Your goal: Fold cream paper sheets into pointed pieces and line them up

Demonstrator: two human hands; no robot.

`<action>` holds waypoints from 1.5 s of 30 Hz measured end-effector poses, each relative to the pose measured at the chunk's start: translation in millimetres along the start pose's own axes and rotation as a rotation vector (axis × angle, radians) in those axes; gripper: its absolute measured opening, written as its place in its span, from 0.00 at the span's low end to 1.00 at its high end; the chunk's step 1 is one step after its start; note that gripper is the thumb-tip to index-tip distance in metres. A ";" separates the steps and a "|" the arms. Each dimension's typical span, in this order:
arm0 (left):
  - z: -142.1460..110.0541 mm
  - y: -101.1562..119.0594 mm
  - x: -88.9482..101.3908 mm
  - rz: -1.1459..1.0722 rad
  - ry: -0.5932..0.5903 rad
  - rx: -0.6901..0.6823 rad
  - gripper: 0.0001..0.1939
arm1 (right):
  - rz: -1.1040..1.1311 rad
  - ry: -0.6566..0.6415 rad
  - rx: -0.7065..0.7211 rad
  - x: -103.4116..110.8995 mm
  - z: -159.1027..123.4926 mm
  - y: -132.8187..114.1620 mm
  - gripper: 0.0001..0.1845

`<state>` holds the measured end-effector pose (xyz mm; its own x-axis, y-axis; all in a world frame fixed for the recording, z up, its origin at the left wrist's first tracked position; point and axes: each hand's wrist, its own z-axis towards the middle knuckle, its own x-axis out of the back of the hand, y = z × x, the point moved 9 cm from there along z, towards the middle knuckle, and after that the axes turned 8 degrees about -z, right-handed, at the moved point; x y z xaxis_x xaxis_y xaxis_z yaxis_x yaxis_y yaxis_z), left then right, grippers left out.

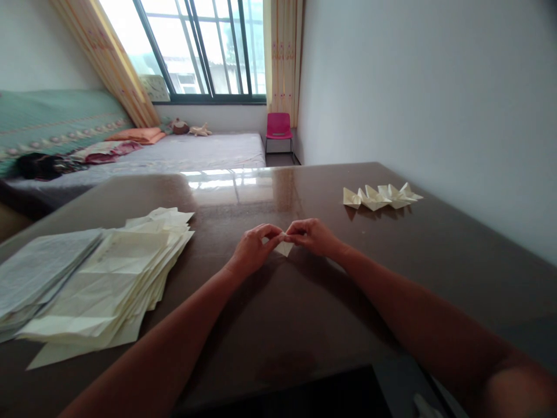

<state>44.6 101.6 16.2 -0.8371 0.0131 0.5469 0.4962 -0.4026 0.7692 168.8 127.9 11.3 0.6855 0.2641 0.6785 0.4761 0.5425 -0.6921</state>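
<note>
brown table (300, 313), pale pointed paper (285, 248)

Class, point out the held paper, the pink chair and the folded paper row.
Held paper (285, 249), head view: lower part.
Pink chair (278, 125), head view: backrest.
Folded paper row (375, 201), head view: a middle piece.

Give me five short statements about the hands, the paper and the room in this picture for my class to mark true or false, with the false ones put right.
1. The left hand and right hand both pinch the folded paper. True.
2. The cream pile lies to the right of both hands. False: it lies to their left.
3. The folded shapes stand on the table, near the wall. True.
4. The chair is green. False: it is pink.
5. A bed stands beyond the table. True.
</note>
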 end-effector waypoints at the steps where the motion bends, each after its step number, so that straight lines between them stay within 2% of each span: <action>1: 0.1 -0.4 0.6 -0.026 0.002 0.008 0.15 | -0.005 0.004 -0.005 0.4 -0.4 0.0 0.17; 7: 2.8 -5.6 5.3 -0.051 0.006 0.061 0.15 | -0.004 0.024 -0.024 0.5 -1.0 -2.1 0.17; 11: 3.8 -2.8 7.0 -0.014 -0.008 0.038 0.15 | 0.004 0.021 -0.029 0.3 -0.4 -1.5 0.16; 14: 3.0 4.7 9.1 0.064 0.002 -0.033 0.13 | -0.083 0.026 -0.011 2.3 -1.2 -4.3 0.16; 17: 0.7 10.5 11.5 0.197 0.027 -0.073 0.11 | -0.239 0.070 0.072 7.0 -3.7 -16.3 0.14; 21: -2.6 17.1 14.3 0.356 0.060 -0.078 0.09 | -0.344 0.083 0.144 7.3 -7.5 -29.9 0.13; 24: -3.3 18.6 17.3 0.379 0.087 -0.051 0.07 | -0.349 0.086 0.151 7.6 -8.3 -33.3 0.12; 28: -0.9 14.0 18.8 0.277 0.097 -0.010 0.07 | -0.295 0.114 0.129 11.7 -7.1 -30.9 0.11; 32: 2.7 -0.7 28.3 0.094 0.182 0.071 0.07 | -0.184 0.188 0.071 18.6 -4.9 -20.8 0.11; 37: 4.1 -22.4 43.4 -0.165 0.325 0.139 0.10 | 0.062 0.215 -0.081 18.4 0.4 5.9 0.09; 41: -0.1 -36.6 48.1 -0.343 0.421 0.211 0.12 | 0.311 0.252 -0.148 19.0 3.6 20.8 0.12; 43: -1.2 -41.1 45.6 -0.416 0.416 0.259 0.13 | 0.402 0.252 -0.172 18.0 4.4 25.5 0.12; 45: 0.4 -40.5 41.5 -0.415 0.355 0.279 0.14 | 0.395 0.249 -0.184 18.0 4.2 28.1 0.11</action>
<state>-10.2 118.8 7.9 -0.9752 -0.2077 0.0769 0.1142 -0.1739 0.9781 192.2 151.2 5.1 0.9328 0.2106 0.2923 0.2278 0.2836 -0.9315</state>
